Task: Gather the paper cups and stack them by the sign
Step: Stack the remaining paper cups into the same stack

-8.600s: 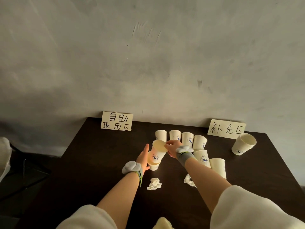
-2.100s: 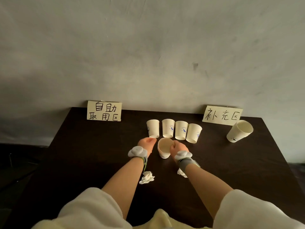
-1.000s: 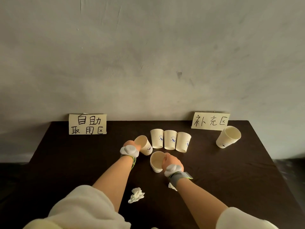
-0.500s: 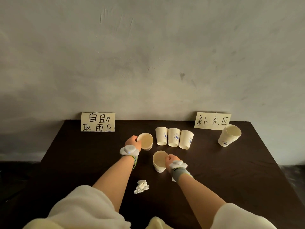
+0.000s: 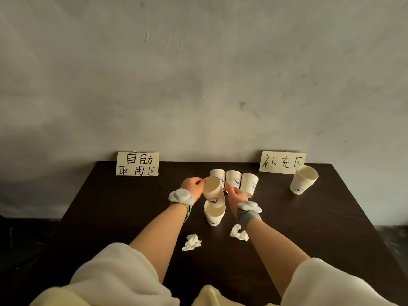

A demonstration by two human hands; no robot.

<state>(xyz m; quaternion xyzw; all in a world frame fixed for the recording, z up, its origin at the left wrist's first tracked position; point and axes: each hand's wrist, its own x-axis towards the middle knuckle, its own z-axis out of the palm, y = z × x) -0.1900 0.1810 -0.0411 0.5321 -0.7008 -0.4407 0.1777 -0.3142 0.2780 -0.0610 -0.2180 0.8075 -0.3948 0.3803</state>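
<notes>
My left hand [image 5: 192, 187] grips a white paper cup [image 5: 212, 191] by its rim and holds it tilted just above another cup [image 5: 214, 214], which stands upright mid-table. My right hand [image 5: 235, 193] is beside the held cup on its right, fingers apart, with nothing in it. Three more cups [image 5: 234, 179] stand in a row behind my hands. A nested stack of cups [image 5: 303, 180] stands at the back right, below the right paper sign [image 5: 282, 162]. A second paper sign [image 5: 137, 163] leans on the wall at the back left.
Two crumpled tissues lie on the dark table [image 5: 123, 208]: one [image 5: 191, 242] under my left forearm, one [image 5: 239, 233] by my right wrist. The grey wall runs along the table's far edge. My cream sleeves fill the bottom of the view.
My left hand has carried its cup from the left end of the row to above the standing cup. My right hand has let go of that standing cup and risen beside the held one.
</notes>
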